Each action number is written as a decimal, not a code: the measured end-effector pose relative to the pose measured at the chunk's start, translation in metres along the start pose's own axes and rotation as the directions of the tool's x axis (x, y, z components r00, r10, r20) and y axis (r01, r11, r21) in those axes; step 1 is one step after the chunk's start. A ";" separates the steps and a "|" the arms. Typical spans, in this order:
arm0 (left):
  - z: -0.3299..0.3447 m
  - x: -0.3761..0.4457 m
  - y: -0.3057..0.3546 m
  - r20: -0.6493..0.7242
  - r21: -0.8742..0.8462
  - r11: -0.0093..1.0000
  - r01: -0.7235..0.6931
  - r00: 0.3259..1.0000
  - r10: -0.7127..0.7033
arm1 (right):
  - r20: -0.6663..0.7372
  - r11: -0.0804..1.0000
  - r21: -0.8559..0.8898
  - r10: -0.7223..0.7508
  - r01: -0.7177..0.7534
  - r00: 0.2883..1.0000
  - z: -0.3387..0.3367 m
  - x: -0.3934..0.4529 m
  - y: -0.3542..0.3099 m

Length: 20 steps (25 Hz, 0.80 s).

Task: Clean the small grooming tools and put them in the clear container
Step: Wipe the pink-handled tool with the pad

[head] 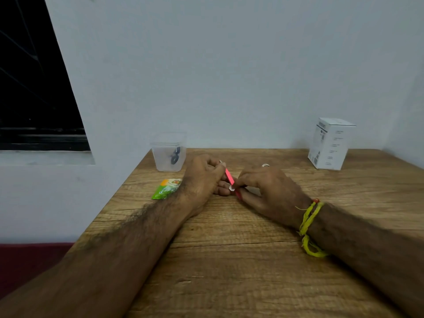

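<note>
A thin red grooming tool (230, 176) with a pale tip is held slanted above the wooden table (229, 260). My left hand (202, 180) grips its upper end with curled fingers. My right hand (268, 191) pinches a small white wipe (231, 187) against the tool's lower part. The clear container (169, 154) stands at the table's far left corner, and a small dark tool (174, 156) is inside it. Part of the red tool is hidden by my fingers.
A green and orange sachet (167, 188) lies left of my left wrist. A white carton (329, 143) stands at the far right by the wall. A small metallic object (265, 165) lies beyond my right hand. The table's left edge runs close to the container.
</note>
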State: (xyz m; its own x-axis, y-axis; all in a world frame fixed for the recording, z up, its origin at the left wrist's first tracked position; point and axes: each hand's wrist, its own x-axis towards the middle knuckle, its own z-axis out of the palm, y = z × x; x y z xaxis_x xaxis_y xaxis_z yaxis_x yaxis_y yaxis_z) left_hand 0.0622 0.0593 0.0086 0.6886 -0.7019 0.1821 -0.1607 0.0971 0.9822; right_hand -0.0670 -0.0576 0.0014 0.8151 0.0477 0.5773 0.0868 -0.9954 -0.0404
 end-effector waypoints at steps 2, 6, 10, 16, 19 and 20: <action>0.000 0.000 0.000 -0.006 -0.001 1.000 0.003 1.000 -0.003 | -0.003 1.000 0.005 0.014 -0.014 1.000 -0.001 0.000 0.001; 0.001 0.000 -0.001 -0.003 0.002 1.000 0.007 1.000 -0.007 | -0.005 0.996 0.090 0.013 -0.012 1.000 -0.001 -0.001 0.002; 0.000 0.002 -0.001 -0.015 -0.002 1.000 0.005 1.000 -0.005 | 0.004 0.995 0.103 0.007 -0.007 1.000 -0.002 0.000 0.000; -0.001 0.000 -0.001 0.004 0.028 1.000 -0.008 1.000 0.008 | 0.009 0.992 0.126 0.032 -0.033 0.999 -0.003 -0.005 0.004; 0.001 -0.001 0.002 0.024 0.031 0.999 -0.005 1.000 0.005 | 0.026 0.990 0.138 0.022 -0.026 0.999 -0.004 -0.008 0.007; 0.001 -0.002 0.002 0.025 0.029 1.000 -0.008 1.000 0.007 | 0.028 0.989 0.142 0.035 -0.039 0.999 -0.005 -0.008 0.008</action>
State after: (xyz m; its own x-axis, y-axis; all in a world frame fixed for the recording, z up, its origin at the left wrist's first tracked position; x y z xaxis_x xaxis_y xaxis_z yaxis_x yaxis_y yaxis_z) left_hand 0.0601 0.0602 0.0103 0.6693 -0.7189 0.1879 -0.1869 0.0819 0.9790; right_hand -0.0755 -0.0665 0.0003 0.8332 0.0149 0.5528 0.1358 -0.9745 -0.1784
